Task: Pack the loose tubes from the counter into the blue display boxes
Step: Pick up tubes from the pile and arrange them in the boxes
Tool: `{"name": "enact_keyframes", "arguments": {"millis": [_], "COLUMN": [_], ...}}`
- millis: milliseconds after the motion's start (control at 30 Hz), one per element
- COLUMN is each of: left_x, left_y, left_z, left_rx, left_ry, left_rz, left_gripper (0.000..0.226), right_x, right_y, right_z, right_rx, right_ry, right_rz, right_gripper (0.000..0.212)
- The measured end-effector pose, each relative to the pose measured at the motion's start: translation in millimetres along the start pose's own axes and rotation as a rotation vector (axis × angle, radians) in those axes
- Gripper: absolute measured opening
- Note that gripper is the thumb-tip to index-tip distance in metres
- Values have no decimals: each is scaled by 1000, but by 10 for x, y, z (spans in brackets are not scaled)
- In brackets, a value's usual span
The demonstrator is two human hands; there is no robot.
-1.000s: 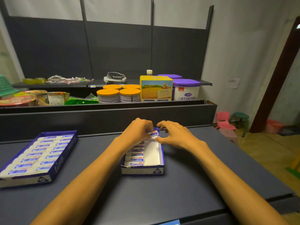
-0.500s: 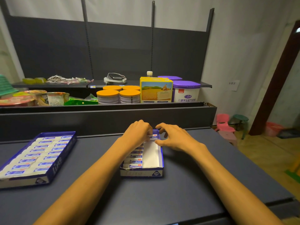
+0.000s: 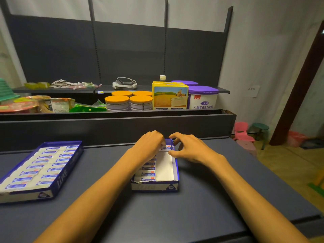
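Observation:
A small blue display box (image 3: 154, 187) stands in the middle of the dark counter (image 3: 157, 216). Its left column holds several white-and-blue tubes (image 3: 148, 174); its right column shows bare white bottom. Both hands are at the box's far end. My left hand (image 3: 149, 146) pinches one tube (image 3: 166, 148) lying across the far right corner. My right hand (image 3: 189, 148) has its fingertips curled round the box's far right rim beside that tube. A larger blue display box (image 3: 57, 183) at the left is packed with two columns of tubes.
Behind the counter a raised dark ledge (image 3: 114, 125) carries orange-lidded cans (image 3: 129, 102), a yellow carton (image 3: 170, 97), a purple-lidded tub (image 3: 203, 99) and snack packets (image 3: 52, 104). A pink stool (image 3: 242, 132) and a green stool (image 3: 260, 130) stand on the floor at the right.
Both hands stay at the box's far end with small finger shifts. The tube has settled lower into the far right corner. The camera view has shifted slightly.

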State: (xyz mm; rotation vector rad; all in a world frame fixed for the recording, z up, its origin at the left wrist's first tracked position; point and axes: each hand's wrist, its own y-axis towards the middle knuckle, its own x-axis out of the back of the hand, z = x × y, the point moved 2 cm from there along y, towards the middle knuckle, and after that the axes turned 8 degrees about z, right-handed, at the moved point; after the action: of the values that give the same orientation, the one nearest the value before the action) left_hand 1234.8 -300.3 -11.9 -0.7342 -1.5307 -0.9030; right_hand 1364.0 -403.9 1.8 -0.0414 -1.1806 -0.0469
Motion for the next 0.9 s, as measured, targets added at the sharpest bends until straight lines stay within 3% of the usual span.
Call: {"name": "enact_keyframes", "arguments": {"millis": [900], "left_x": [45], "left_y": [46], "left_z": [-23], "left_rx": [40], "left_ry": [-29], "left_rz": [14], "left_gripper": [31], "right_x": [25], "right_y": [-18], "right_z": [61], "right_rx": [-18], "right_ry": [-33], "right_rz": [-7], "right_gripper": [58]}}
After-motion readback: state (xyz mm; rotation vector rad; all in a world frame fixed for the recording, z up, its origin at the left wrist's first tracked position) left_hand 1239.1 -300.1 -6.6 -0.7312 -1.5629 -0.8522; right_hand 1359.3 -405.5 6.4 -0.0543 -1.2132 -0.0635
